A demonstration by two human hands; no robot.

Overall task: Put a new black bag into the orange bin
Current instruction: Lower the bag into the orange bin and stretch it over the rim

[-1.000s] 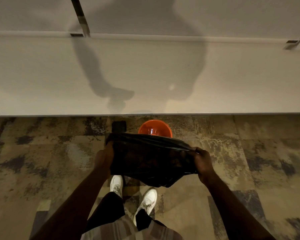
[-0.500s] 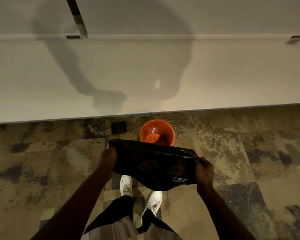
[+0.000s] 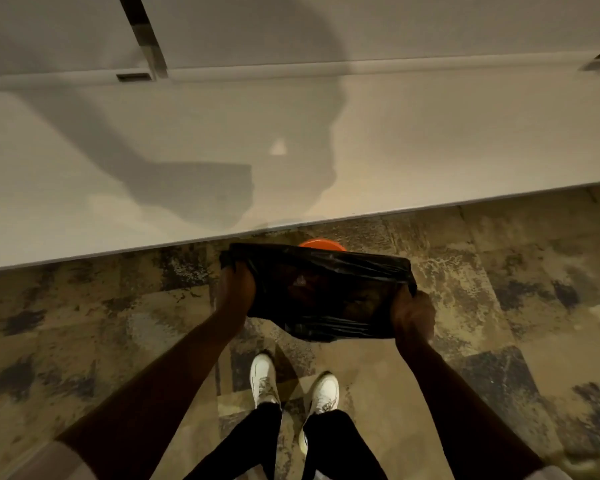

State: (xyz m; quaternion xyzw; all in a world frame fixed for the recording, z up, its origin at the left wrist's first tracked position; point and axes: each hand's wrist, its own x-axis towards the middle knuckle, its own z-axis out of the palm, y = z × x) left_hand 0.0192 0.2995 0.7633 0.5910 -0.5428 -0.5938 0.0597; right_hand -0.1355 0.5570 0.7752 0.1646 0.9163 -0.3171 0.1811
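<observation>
where the patchy brown and dark carpet (image 3: 465,306) meets the wall, a long pale desk top (image 3: 430,133) runs across the upper view, with a person's shadow cast on it. two white shoes (image 3: 293,386) stand on the carpet below. both arms reach forward and down. the left hand (image 3: 235,289) and the right hand (image 3: 413,315) are each clenched on an end of the black bag (image 3: 323,292), stretching it wide between them. the orange bin (image 3: 322,244) sits on the floor at the desk's edge, mostly hidden behind the bag, only its rim showing.
</observation>
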